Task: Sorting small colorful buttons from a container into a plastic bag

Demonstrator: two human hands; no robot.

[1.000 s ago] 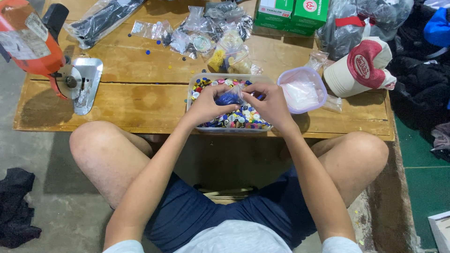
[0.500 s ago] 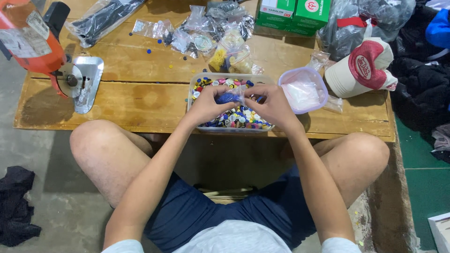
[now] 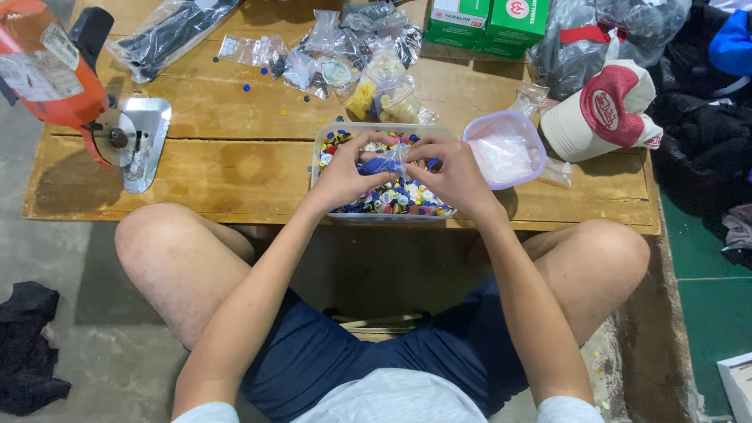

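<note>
Small clear plastic bag (image 3: 385,165) filled with blue pieces sits pinched between two bare hands, held just above a clear rectangular container (image 3: 329,133) of mixed coloured buttons. Left hand (image 3: 348,174) grips the bag's left end with curled fingers; right hand (image 3: 453,176) closes on its right end, fingertips meeting at the bag's top. Both hands hover over the container's middle, so the bag hides part of the buttons beneath.

One container stands at the near edge of a wooden table (image 3: 235,168), directly in front of the seated person's knees. Just right of the container, touching or nearly touching it, lies one round-cornered tub (image 3: 501,149) with a lilac rim and pale contents. Further right of the container rests one white and red cap (image 3: 607,110). Behind the container lies a loose heap of small clear bags (image 3: 345,55) holding small parts; their number is too tangled to count. Two green boxes (image 3: 489,22) stand side by side behind the container, toward the right. Far left of the container stands one orange cutting machine (image 3: 55,78) with a round blade and a metal base plate. A long dark bag (image 3: 168,31) lies behind and left of the container. A few single buttons (image 3: 246,88) are scattered on the wood left of the heap.
</note>
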